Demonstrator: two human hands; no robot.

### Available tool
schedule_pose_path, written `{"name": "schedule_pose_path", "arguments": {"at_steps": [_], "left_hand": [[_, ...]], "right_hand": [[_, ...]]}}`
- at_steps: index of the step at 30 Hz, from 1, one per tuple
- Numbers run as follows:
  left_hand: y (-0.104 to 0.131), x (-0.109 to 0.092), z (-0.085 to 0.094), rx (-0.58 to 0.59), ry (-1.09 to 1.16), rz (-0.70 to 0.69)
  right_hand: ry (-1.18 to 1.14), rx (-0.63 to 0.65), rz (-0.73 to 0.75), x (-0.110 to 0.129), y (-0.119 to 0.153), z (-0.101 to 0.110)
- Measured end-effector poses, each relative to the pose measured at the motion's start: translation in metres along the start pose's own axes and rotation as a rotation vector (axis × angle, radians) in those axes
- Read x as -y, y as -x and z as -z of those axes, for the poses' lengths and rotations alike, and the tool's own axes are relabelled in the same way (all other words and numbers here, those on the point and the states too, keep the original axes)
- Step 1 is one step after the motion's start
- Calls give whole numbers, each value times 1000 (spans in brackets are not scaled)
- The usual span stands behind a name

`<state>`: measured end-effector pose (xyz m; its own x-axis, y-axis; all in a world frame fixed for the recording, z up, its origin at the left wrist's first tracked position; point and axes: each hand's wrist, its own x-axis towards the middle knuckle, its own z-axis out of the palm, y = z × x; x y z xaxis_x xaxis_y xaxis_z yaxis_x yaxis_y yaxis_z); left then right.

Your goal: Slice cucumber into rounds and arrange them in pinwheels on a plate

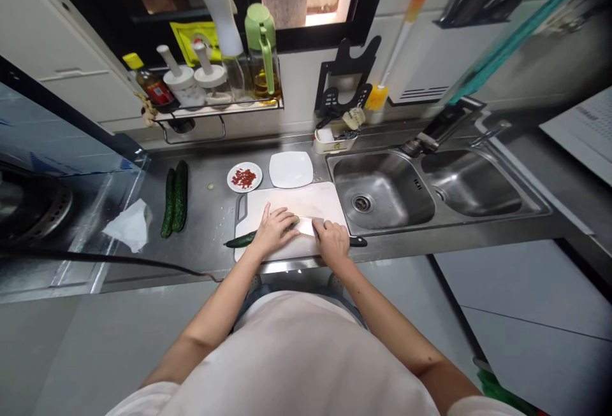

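My left hand [276, 231] lies over a dark green cucumber [240, 239], its fingers holding it down on the white cutting board [310, 195]. The cucumber's tapered end sticks out to the left, past the board's edge. In my right hand [332, 239] is a kitchen knife, with its bright blade [305, 226] beside my left fingertips. The black end of the knife handle [358, 241] shows to the right of that hand. The cucumber's cut end is mostly hidden by my fingers and the blade.
Behind the board stand a small plate of chopped red pieces [243, 178] and a white square plate [291, 169]. Two whole cucumbers [174, 199] and a crumpled white tissue [129, 225] lie left. A double sink [382, 190] adjoins on the right. Bottles fill a wall rack [215, 110].
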<state>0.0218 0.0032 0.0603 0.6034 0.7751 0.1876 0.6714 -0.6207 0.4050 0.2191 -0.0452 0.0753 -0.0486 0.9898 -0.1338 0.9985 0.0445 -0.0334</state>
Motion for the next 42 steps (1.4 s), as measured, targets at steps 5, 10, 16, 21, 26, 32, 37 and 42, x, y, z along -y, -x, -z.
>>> {"name": "schedule_pose_path", "arguments": {"at_steps": [5, 10, 16, 21, 26, 32, 37, 42], "left_hand": [[5, 2, -8, -89, 5, -54], [8, 1, -13, -231, 148, 6], [3, 7, -16, -372, 415, 376], [0, 39, -22, -435, 564, 717], [-1, 90, -24, -428, 492, 930], [-9, 119, -25, -415, 325, 1107], [-18, 123, -28, -421, 232, 1149], [-23, 129, -28, -419, 153, 1128]], "right_hand": [[-5, 6, -10, -3, -3, 4], [-4, 39, -42, -6, -6, 6], [-1, 57, -86, -13, -7, 3], [-1, 82, -110, -19, -6, -3], [-3, 93, -126, -21, -6, -7], [-8, 105, -136, -21, -7, -8], [-3, 113, -146, -22, -7, -8], [-3, 132, -160, -24, -6, -8]]}}
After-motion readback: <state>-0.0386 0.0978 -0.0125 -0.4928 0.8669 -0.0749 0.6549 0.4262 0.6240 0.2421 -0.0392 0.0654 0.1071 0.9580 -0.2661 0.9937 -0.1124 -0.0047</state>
